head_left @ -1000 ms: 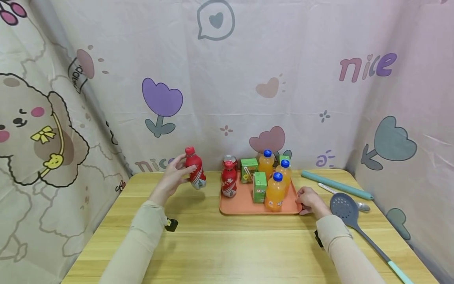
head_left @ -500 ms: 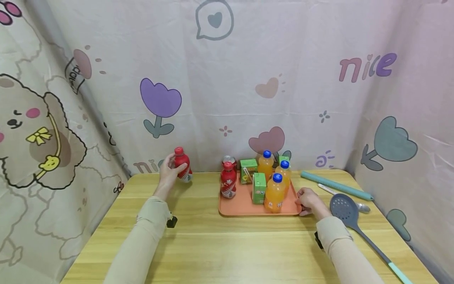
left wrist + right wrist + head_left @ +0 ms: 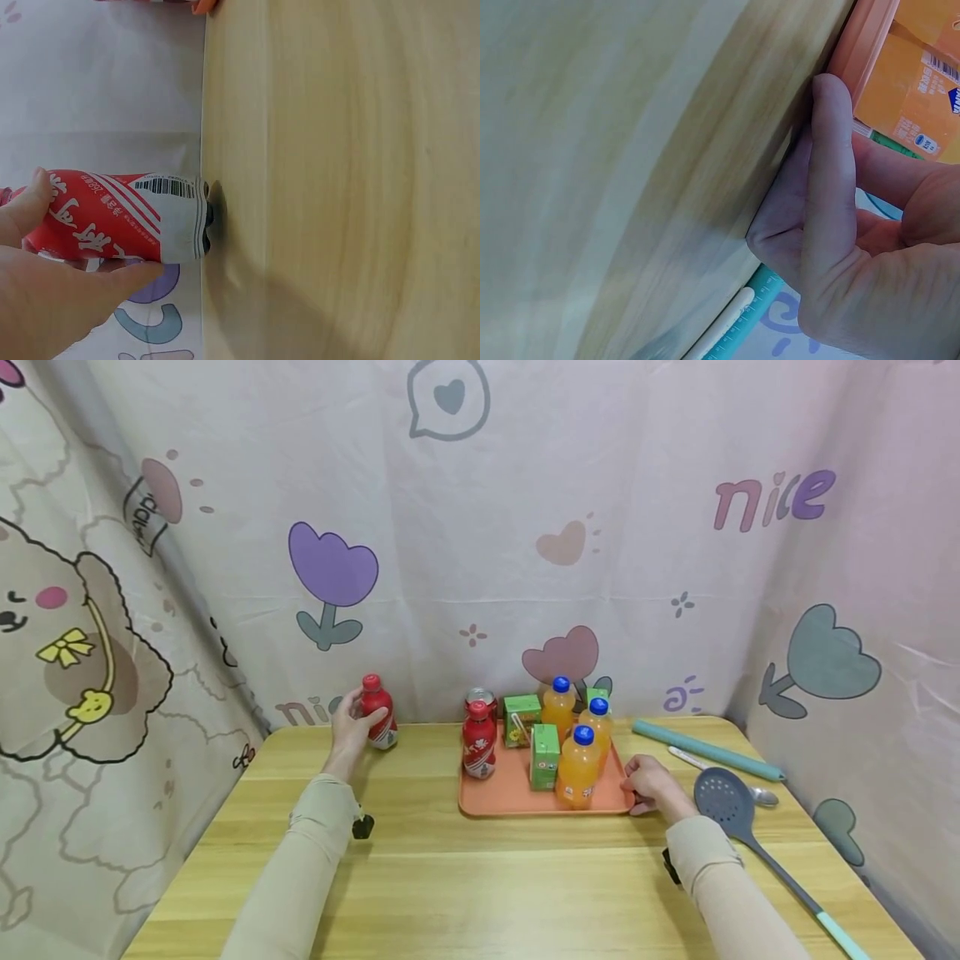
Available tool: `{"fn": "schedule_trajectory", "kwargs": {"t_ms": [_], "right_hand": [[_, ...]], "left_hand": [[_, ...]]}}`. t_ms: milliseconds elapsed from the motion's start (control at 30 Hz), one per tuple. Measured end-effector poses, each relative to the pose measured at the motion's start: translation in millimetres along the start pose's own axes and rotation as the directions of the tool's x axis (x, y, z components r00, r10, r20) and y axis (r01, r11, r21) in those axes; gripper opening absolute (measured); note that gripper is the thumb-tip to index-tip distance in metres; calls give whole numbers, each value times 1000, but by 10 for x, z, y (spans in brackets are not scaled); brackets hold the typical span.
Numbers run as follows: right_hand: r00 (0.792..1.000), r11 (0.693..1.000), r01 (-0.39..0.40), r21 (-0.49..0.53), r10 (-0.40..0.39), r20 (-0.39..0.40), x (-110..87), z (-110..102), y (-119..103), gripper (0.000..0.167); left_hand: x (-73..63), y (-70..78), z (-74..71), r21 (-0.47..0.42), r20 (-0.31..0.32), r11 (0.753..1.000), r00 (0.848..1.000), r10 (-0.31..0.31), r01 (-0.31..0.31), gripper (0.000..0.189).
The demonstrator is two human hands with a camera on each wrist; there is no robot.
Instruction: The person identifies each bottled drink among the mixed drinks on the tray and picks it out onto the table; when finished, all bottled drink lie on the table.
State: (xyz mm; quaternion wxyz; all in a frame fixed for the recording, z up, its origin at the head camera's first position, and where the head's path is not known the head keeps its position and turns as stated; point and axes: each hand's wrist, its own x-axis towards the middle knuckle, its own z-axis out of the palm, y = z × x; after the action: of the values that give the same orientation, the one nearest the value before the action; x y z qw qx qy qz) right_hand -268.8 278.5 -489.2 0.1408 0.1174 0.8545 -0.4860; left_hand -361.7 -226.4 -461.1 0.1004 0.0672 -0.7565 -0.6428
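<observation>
Near the back left of the table, my left hand (image 3: pixel 348 737) grips a red bottle (image 3: pixel 381 717), standing nearly upright. In the left wrist view the thumb and fingers wrap the bottle (image 3: pixel 112 214), its foot close over the wood with a shadow below. My right hand (image 3: pixel 652 783) holds the front right rim of an orange tray (image 3: pixel 510 813); in the right wrist view its fingers curl at the tray's edge (image 3: pixel 855 56). On the tray stand another red bottle (image 3: pixel 479 743), a can (image 3: pixel 481 695), green drink cartons (image 3: pixel 544 760) and orange juice bottles (image 3: pixel 578 772) with blue caps.
To the right lie a grey slotted skimmer (image 3: pixel 724 802), a spoon (image 3: pixel 763 796) partly behind it, and a long teal strip (image 3: pixel 705 749), marked like a ruler in the right wrist view. A patterned curtain (image 3: pixel 450 527) hangs right behind the wooden table (image 3: pixel 480 893).
My left hand has carried the red bottle leftward, away from the tray, and brought it from a tilt to nearly upright. The right hand keeps its place at the tray's rim.
</observation>
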Motion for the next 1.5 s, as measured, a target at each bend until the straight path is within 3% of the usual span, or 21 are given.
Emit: {"fn": "schedule_trajectory", "kwargs": {"t_ms": [233,500,633,767,833,967,1067,1267,1400,1500], "right_hand": [[1000,1000,-2,-8,2,3,-1,24,18,14],[1000,1000,-8,-23,8,0,15,-5,-11,13],[1000,999,6,-40,-5,19,11,12,-19,12],[1000,999,-1,-44,2,27,12,-14,-43,14],[1000,999,-6,-42,7,25,22,-35,-51,15],[999,999,4,-34,-2,39,34,-47,-33,15],[998,1000,15,-25,-14,59,31,-43,-14,13],[999,1000,7,-18,-6,41,17,-21,1,13],[999,999,12,-32,-11,32,-2,-20,-5,14],[999,999,16,-45,-15,33,-2,-26,-15,14]], "left_hand": [[37,-56,17,-15,-17,999,999,-28,28,74],[98,-109,53,5,-29,1000,1000,10,-10,72],[-1,-68,55,-13,-76,999,997,35,-36,73],[-205,126,221,-70,-203,987,970,131,-147,67],[-311,243,362,-93,-206,970,958,200,-223,63],[-514,382,642,-99,-70,951,956,286,-292,60],[-649,384,814,-62,35,955,956,293,-290,61],[-797,276,1062,-37,223,962,936,271,-270,64],[-845,197,1160,-11,290,963,921,261,-269,60],[-863,154,1204,10,306,962,917,256,-271,59]]}}
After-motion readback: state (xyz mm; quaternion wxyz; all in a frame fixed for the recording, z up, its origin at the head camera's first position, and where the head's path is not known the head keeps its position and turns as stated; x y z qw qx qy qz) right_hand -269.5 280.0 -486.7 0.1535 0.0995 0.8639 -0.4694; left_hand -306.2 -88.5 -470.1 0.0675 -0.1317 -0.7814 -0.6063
